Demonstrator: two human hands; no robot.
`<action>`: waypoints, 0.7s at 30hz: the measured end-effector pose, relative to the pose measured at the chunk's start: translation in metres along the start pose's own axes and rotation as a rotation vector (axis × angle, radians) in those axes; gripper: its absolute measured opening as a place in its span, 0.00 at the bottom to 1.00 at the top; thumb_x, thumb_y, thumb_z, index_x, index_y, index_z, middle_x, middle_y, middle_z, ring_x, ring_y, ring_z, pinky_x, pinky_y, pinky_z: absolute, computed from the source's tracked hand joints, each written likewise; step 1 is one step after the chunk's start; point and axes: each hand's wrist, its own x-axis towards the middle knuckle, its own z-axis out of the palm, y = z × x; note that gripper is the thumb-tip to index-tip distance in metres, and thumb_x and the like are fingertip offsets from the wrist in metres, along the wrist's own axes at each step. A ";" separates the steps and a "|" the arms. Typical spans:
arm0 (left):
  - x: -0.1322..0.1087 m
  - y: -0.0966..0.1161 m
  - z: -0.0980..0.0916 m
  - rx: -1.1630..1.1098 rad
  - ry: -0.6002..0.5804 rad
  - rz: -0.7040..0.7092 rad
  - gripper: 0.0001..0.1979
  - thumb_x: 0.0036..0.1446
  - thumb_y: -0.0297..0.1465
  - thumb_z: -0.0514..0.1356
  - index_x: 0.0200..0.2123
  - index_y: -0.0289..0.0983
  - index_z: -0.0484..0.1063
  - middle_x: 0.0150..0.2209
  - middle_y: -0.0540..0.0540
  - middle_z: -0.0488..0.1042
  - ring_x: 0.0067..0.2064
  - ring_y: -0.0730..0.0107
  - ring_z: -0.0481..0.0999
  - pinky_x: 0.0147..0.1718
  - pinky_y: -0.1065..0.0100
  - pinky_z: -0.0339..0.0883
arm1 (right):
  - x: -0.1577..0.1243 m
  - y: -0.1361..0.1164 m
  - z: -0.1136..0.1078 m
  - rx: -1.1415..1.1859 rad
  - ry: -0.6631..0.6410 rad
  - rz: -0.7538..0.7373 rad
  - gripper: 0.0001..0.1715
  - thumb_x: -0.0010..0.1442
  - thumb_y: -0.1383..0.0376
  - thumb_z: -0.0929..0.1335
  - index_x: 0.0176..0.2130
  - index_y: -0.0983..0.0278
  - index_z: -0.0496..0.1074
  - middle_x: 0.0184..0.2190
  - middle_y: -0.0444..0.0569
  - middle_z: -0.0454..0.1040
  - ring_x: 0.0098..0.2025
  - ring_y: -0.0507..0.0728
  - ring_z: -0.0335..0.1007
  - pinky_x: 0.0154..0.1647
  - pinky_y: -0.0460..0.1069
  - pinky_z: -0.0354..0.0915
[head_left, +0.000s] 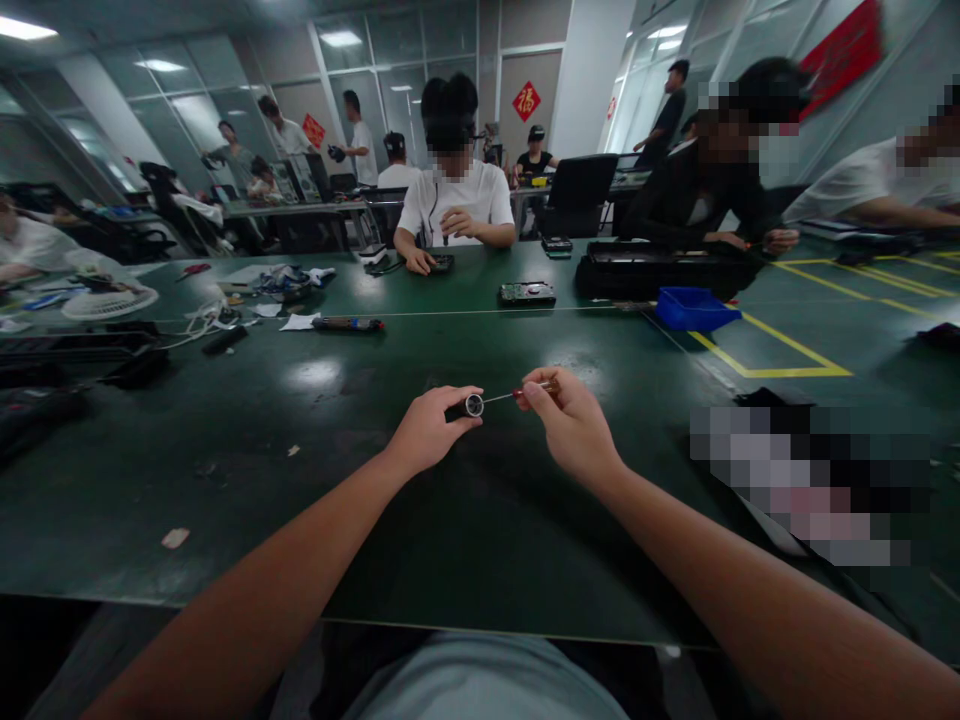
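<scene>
Over the middle of the green table [480, 560], my left hand [427, 432] is closed around a short dark cylinder [474, 405] with a bright metal ring at its end. The ring end faces me and to the right. My right hand [574, 425] pinches the reddish handle of a screwdriver [499, 398]. Its thin metal shaft points left, and the tip meets the cylinder's ringed end. Whether the tip sits inside the ring or only touches it, I cannot tell. My fingers hide most of the cylinder's body.
A blue tray [694, 308] sits beyond my right hand, near a long black case [664, 268]. A circuit-board device [527, 293] lies ahead. Farther left are a dark rod-like tool [349, 324] and a white fan [110, 300]. Across the table, a person [457, 205] handles a small device.
</scene>
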 end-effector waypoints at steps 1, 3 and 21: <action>0.000 0.001 0.000 -0.002 0.002 0.001 0.21 0.56 0.30 0.67 0.54 0.42 0.75 0.50 0.46 0.78 0.52 0.60 0.75 0.54 0.57 0.65 | 0.001 0.001 0.001 0.051 0.010 0.026 0.12 0.63 0.55 0.67 0.38 0.62 0.70 0.32 0.48 0.75 0.36 0.56 0.74 0.42 0.55 0.69; 0.000 0.002 -0.001 -0.016 -0.004 0.005 0.20 0.57 0.30 0.67 0.54 0.42 0.75 0.50 0.46 0.78 0.52 0.60 0.75 0.54 0.57 0.65 | 0.005 0.005 0.001 0.179 0.043 0.096 0.15 0.62 0.53 0.68 0.37 0.62 0.71 0.32 0.47 0.75 0.34 0.56 0.73 0.42 0.55 0.70; 0.000 0.004 -0.003 -0.001 -0.039 0.002 0.21 0.57 0.31 0.66 0.55 0.43 0.74 0.50 0.46 0.78 0.52 0.59 0.75 0.55 0.56 0.65 | 0.007 0.018 0.001 0.129 0.083 0.108 0.16 0.65 0.52 0.65 0.39 0.62 0.69 0.32 0.46 0.74 0.33 0.53 0.72 0.38 0.52 0.71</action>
